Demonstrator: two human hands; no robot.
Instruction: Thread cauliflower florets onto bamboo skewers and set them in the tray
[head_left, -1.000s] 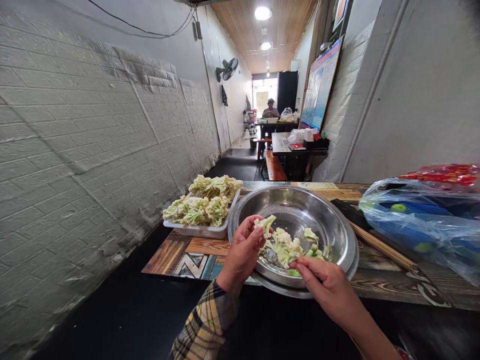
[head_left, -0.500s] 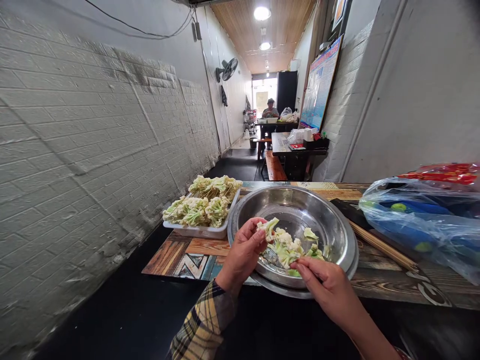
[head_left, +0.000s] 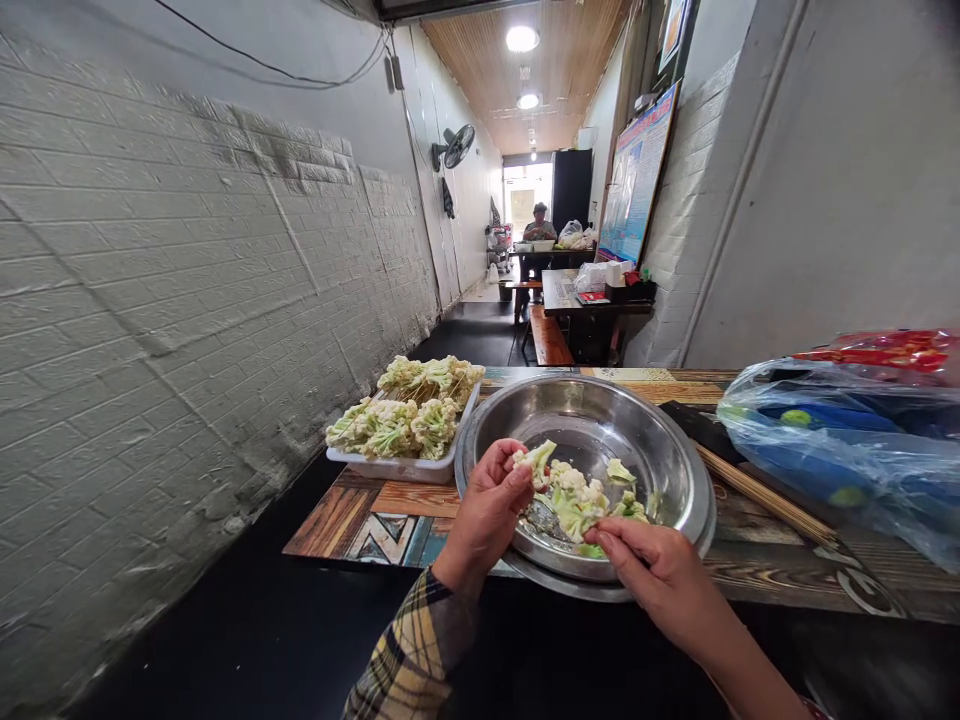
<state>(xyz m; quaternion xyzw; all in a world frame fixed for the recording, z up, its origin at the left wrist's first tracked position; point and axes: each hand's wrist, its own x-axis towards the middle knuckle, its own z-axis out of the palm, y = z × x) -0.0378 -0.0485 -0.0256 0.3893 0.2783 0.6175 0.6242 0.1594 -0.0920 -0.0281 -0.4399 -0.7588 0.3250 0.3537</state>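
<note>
Between the fingertips of my left hand [head_left: 491, 500] is a cauliflower floret [head_left: 537, 460], its pale stem pointing up and right. My right hand [head_left: 652, 560] is closed in a pinch at the near end of a cauliflower skewer [head_left: 576, 502]; the stick itself is mostly hidden by florets and fingers. Both hands are over the near side of a wide steel basin [head_left: 675, 440]. Loose cauliflower pieces [head_left: 621, 472] lie in it beyond my right fingers. The held floret and the skewered florets are close together; whether they touch I cannot tell.
A white tray [head_left: 390, 468] heaped with skewered cauliflower [head_left: 431, 425] stands left of the basin. Thin bamboo skewers [head_left: 765, 492] lie to the right, beside a clear plastic bag [head_left: 840, 430]. Farther off, a person [head_left: 540, 225] sits at another table.
The view has tilted very slightly. Both hands keep almost the same places and the same holds on the floret and the cauliflower skewer.
</note>
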